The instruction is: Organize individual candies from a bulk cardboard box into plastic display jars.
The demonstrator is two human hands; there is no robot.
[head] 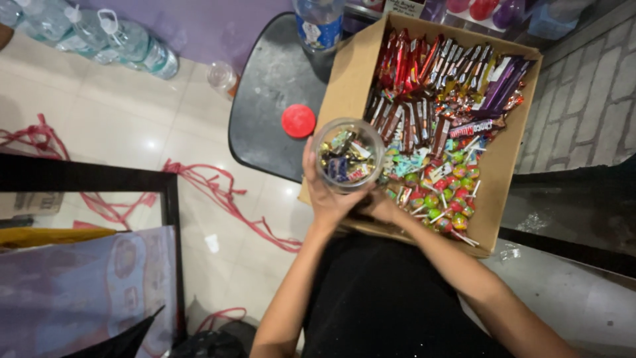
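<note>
- Red lid: off, lying on the dark stool.
- Your left hand: fingers wrapped around the clear jar, partly filled with wrapped candies.
- Your right hand: under the jar; finger state cannot be determined.
- Cardboard box: many sweets remain.

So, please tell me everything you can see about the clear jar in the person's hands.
The clear jar looks like plastic, round and wide-mouthed, seen from above with its lid off. It is partly filled with small wrapped sweets in gold, blue and white. The left hand holds its side; the right hand is beneath it, mostly hidden. It is held over the near-left corner of the cardboard box.
</note>
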